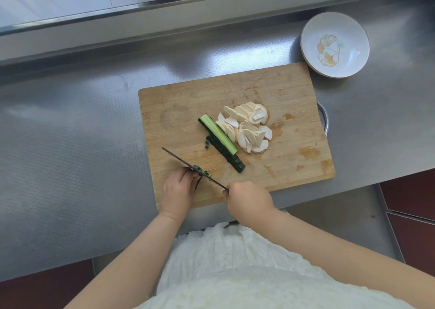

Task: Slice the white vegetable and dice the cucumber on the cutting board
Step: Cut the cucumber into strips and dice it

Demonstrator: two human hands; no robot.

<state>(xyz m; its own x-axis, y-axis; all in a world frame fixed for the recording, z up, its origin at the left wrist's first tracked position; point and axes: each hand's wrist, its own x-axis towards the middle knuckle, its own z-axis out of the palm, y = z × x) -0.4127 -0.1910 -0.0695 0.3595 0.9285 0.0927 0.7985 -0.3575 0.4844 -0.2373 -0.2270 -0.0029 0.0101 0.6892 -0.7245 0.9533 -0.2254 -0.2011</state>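
Observation:
A wooden cutting board (282,92) lies on the steel counter. Several white vegetable slices (249,129) are piled near its middle. Left of the pile lie long cucumber strips (220,139), one cut face up, one dark skin up. My right hand (248,199) grips the handle of a knife (188,166) at the board's near edge, its blade seen edge-on, pointing far-left. My left hand (177,191) holds a small piece of cucumber (200,170) against the blade. Small cucumber bits cling to the blade there.
A white bowl (334,45) with a gold pattern stands at the board's far right corner. A metal rim (324,118) peeks out under the board's right edge. A raised steel ledge (164,14) runs along the back. The counter's front edge drops off at right.

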